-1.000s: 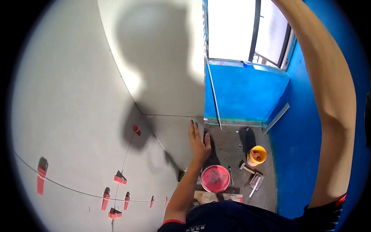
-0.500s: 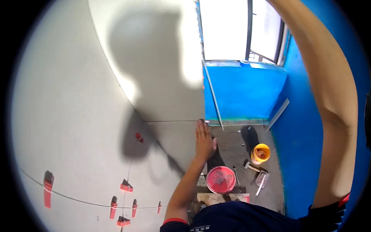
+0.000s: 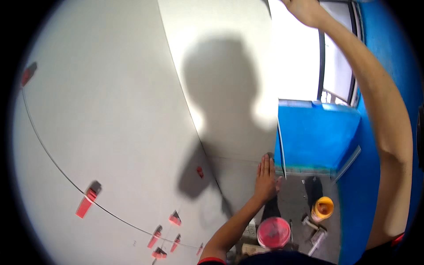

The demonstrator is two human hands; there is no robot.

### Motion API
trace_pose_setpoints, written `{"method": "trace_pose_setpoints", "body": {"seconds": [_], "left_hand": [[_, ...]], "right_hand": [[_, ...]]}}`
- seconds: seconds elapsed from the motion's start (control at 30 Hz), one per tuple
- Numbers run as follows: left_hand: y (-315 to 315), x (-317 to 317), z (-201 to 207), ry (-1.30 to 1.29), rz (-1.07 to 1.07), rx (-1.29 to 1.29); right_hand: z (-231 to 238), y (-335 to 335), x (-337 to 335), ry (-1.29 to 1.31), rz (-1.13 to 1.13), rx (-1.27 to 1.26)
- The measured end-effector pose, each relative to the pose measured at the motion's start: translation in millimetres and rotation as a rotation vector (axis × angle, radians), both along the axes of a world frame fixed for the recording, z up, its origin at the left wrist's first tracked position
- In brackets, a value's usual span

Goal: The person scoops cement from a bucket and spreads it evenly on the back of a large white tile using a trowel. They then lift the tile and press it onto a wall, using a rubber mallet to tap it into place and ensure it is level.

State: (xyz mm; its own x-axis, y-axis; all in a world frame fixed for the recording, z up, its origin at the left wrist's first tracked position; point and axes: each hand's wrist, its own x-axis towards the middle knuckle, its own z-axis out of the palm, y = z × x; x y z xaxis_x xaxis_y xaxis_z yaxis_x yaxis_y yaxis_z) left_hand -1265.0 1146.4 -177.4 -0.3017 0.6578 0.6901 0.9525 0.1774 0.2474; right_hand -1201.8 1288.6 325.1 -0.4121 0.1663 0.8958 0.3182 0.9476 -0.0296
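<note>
View swung up the tiled wall; left hand still flat, fingers together; right hand raised, grip unclear; red bucket, yellow bucket below

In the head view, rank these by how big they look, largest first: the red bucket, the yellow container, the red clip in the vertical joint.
1. Red bucket.
2. Yellow container, only somewhat smaller, and it sits farther away, so this order is unsure.
3. Red clip, plainly smallest.

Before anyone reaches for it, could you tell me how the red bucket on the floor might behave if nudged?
The red bucket is round with a flat base, so it would probably slide rather than roll. It looks like thin plastic, likely light unless full; its contents are unclear. Standing near the yellow container and tools, it might bump them.
</note>
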Motion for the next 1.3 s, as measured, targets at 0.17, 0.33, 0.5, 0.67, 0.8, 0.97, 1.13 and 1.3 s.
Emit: {"method": "trace_pose_setpoints", "body": {"seconds": [0.17,0.33,0.5,0.67,0.8,0.97,1.13,1.3], "left_hand": [[12,-45,209,0.439,-0.031,0.28],[35,-70,403,0.648,0.105,0.348],[53,-69,435,0.655,0.21,0.365],[52,-76,436,0.698,0.16,0.405],[58,-64,438,0.702,0.061,0.484],[50,-71,433,0.716,0.059,0.515],[54,-74,432,0.74,0.063,0.501],[48,-66,438,0.741,0.107,0.489]], "right_hand": [[11,-14,4,0.021,0.008,-0.059],[56,-53,4,0.058,0.265,-0.147],[95,-69,-21,0.417,0.518,0.334],[129,-57,-57,0.504,0.329,0.378],[164,-55,-71,0.573,0.365,0.223],[158,-73,-64,0.534,0.323,0.231],[156,-74,-62,0.567,0.333,0.194],[165,-59,-51,0.53,0.249,0.202]]}}
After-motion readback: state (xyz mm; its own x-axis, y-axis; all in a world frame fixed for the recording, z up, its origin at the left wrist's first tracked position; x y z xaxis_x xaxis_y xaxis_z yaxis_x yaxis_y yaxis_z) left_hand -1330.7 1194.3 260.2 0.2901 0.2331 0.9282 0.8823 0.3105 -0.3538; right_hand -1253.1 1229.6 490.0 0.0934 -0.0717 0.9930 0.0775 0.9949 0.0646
